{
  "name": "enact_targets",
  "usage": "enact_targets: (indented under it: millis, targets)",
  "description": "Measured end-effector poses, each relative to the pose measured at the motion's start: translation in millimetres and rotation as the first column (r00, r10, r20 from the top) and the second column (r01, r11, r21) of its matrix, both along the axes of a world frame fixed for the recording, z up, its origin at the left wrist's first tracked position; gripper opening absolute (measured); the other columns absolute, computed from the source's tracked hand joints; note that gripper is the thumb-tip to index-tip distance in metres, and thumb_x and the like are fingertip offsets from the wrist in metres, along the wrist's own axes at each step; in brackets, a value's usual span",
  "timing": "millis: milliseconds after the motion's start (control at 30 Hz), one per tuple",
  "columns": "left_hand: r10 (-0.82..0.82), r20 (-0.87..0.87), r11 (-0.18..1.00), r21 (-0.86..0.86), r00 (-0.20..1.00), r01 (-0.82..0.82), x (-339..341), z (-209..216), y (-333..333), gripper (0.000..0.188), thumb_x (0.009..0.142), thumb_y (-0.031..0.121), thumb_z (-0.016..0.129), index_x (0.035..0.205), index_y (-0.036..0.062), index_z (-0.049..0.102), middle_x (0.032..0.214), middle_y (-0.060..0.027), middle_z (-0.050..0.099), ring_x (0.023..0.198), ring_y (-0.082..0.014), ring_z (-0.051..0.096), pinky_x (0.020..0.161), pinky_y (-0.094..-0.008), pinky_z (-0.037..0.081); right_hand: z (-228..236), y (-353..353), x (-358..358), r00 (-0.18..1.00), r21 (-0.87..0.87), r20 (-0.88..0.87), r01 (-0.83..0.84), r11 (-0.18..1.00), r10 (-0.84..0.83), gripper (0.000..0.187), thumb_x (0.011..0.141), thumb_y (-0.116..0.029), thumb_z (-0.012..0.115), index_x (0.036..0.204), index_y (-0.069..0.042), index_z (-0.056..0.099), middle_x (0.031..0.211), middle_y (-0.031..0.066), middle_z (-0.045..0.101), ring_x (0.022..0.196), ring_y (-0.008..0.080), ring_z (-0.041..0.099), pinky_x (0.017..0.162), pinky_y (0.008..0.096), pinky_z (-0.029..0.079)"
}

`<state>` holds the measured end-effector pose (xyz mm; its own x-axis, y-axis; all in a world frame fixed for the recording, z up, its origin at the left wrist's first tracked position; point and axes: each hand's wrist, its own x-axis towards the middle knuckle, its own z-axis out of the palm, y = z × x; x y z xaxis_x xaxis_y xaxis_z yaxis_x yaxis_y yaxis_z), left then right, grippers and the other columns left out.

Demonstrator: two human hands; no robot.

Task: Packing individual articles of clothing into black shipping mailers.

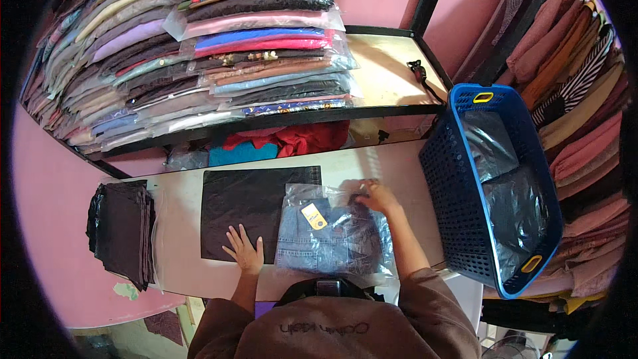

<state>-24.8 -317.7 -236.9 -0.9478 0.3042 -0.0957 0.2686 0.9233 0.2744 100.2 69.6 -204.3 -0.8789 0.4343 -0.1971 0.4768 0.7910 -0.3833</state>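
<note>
On the table, a folded pair of blue jeans [299, 242] with a yellow-and-white tag [314, 217] lies in a clear plastic bag [302, 193]. My right hand [377, 198] is at the bag's far right corner, its bent fingers closed on the plastic edge. To the left, partly under the bag, a flat black rectangular piece [242, 203] is spread out; whether it is cloth or plastic I cannot tell. My left hand [246, 251] rests palm down on its near edge, fingers spread.
A stack of dark flat pieces [123, 229] stands at the table's left end. On the right, a blue basket [458, 193] holds dark items in clear plastic. Behind, a shelf [382, 60] carries piles of bagged garments [266, 40]. Hanging clothes [585, 153] line the far right.
</note>
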Motion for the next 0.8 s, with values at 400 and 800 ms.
enact_targets:
  millis: [400, 800]
  targets:
    - [-0.382, 0.236, 0.634, 0.771, 0.894, 0.067, -44, 1, 102, 0.098, 0.058, 0.007, 0.077, 0.135, 0.0021, 0.018, 0.111, -0.0186, 0.053, 0.098, -0.0265, 0.054, 0.081, -0.0359, 0.046, 10, -20, -6, 0.963, -0.293, -0.061, -0.270, 0.917, 0.263, 0.053, 0.055, -0.026, 0.079, 0.101, -0.007, 0.060, 0.100, 0.0115, 0.062, 0.090, 0.0285, 0.059, 0.077, 0.0352, 0.046]
    - [-0.722, -0.139, 0.483, 0.600, 0.678, 0.638, -50, 7, 87, 0.006, 0.061, 0.002, 0.065, 0.061, 0.0067, 0.060, 0.061, -0.0079, 0.050, 0.062, -0.0297, 0.049, 0.057, -0.0384, 0.041, 42, -109, 63, 0.856, 0.453, -0.202, -0.349, 0.820, 0.476, 0.031, 0.077, -0.010, 0.046, 0.106, -0.016, 0.056, 0.084, 0.0034, 0.050, 0.082, 0.0208, 0.051, 0.071, 0.0336, 0.041]
